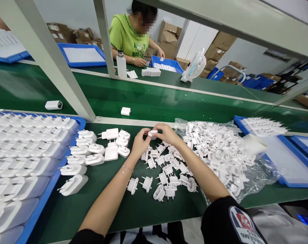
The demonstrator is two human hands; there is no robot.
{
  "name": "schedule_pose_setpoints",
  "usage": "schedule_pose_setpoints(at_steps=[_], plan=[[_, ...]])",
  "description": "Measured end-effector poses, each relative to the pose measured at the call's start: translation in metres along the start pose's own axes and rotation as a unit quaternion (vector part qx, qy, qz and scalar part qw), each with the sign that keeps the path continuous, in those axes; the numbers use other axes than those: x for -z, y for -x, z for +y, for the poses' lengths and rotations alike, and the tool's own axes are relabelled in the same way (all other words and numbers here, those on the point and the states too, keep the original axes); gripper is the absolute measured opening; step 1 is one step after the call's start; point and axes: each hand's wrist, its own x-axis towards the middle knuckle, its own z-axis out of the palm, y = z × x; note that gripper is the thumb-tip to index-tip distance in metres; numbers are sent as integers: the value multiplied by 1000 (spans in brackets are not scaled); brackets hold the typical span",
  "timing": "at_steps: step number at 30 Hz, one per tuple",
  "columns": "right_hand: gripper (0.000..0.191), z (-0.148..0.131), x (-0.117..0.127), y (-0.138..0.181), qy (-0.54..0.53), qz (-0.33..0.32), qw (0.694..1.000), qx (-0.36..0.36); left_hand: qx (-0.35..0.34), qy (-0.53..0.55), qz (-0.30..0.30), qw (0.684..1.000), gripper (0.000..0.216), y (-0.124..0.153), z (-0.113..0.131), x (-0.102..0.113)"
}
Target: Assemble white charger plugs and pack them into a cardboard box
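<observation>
In the middle of the head view, my left hand (141, 139) and my right hand (166, 133) meet with closed fingers around one small white plug piece (153, 133); fingertips hide part of it. Just below them lie loose white two-pin plug heads (170, 190), scattered over the green table. Left of my left hand is a group of white charger bodies (95, 159), several with pins showing. A clear plastic bag (263, 176) right of my right forearm lies spread under a large heap of white plug heads (215, 145).
A blue tray (81, 124) of chargers in rows stands at left. Blue trays (291, 179) lie at right. Two white housings (53, 105) rest on the green belt ahead. Beyond it are a seated co-worker (130, 37), a bottle (121, 66) and a fan (196, 66). A metal post (49, 57) rises left.
</observation>
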Motion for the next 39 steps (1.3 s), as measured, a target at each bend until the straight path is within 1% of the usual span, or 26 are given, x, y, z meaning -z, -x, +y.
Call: schedule_pose_setpoints(at_steps=[2, 3, 6, 8, 9, 11, 12, 13, 14, 15, 17, 18, 19, 20, 22, 23, 24, 26, 29, 32, 35, 37, 39], plan=[[13, 1, -1, -1, -5, 1, 1000, -12, -7, 91, 26, 996, 22, -1, -1, -1], [13, 2, -2, 0, -6, 2, 1000, -23, -4, 110, 32, 993, 21, -2, -2, -2], [15, 3, -8, 4, 17, 13, 998, -52, 20, 79, 37, 996, 23, -4, -2, -5], [16, 2, -12, 8, 39, 24, 998, -53, 33, 59, 39, 997, 23, -3, 1, -6], [15, 1, -14, 11, 44, 33, 997, -47, 34, 48, 51, 997, 23, -1, 4, -6], [15, -3, -19, 15, 42, 58, 997, -35, 9, 20, 109, 994, 25, 6, 13, -5], [15, -5, -21, 16, 37, 69, 996, -31, -24, 5, 145, 989, 27, 10, 20, -4], [15, -7, -23, 15, 26, 70, 997, -25, -71, -6, 175, 982, 28, 16, 26, -3], [16, -8, -24, 12, 7, 51, 999, -12, -131, -10, 190, 973, 27, 21, 34, -2], [18, -9, -24, 8, -22, 19, 1000, 4, -195, -5, 184, 963, 26, 26, 41, -1], [28, -8, -23, -8, -103, -49, 993, 30, -308, 17, 134, 942, 22, 35, 53, -1], [34, -6, -21, -19, -141, -62, 988, 27, -348, 29, 106, 931, 21, 39, 58, -2], [39, -2, -20, -31, -155, -51, 987, 8, -374, 41, 83, 923, 21, 41, 62, -4], [42, 2, -19, -45, -145, -21, 989, -20, -383, 51, 65, 920, 21, 43, 64, -6], [44, 11, -20, -73, -76, 41, 994, -66, -365, 74, 43, 927, 21, 42, 64, -11], [46, 15, -23, -86, -36, 59, 995, -75, -341, 88, 37, 935, 21, 40, 62, -13], [52, 18, -27, -98, -4, 64, 995, -75, -308, 104, 34, 945, 20, 37, 59, -14], [60, 21, -34, -118, 29, 44, 997, -59, -234, 136, 31, 962, 19, 29, 52, -16], [49, 19, -33, -131, 71, -5, 997, -35, -124, 192, 42, 973, 19, 17, 41, -14], [38, 16, -15, -122, 103, -53, 993, 0, -52, 202, 89, 974, 31, 9, 31, -12], [35, 12, 6, -91, 131, -95, 986, 31, -16, 184, 133, 974, 50, 4, 22, -12], [41, 9, 13, -65, 151, -140, 977, 56, -1, 163, 126, 978, 64, 1, 17, -14], [50, 6, 16, -40, 140, -189, 968, 84, 4, 135, 79, 988, 75, -1, 13, -15]])
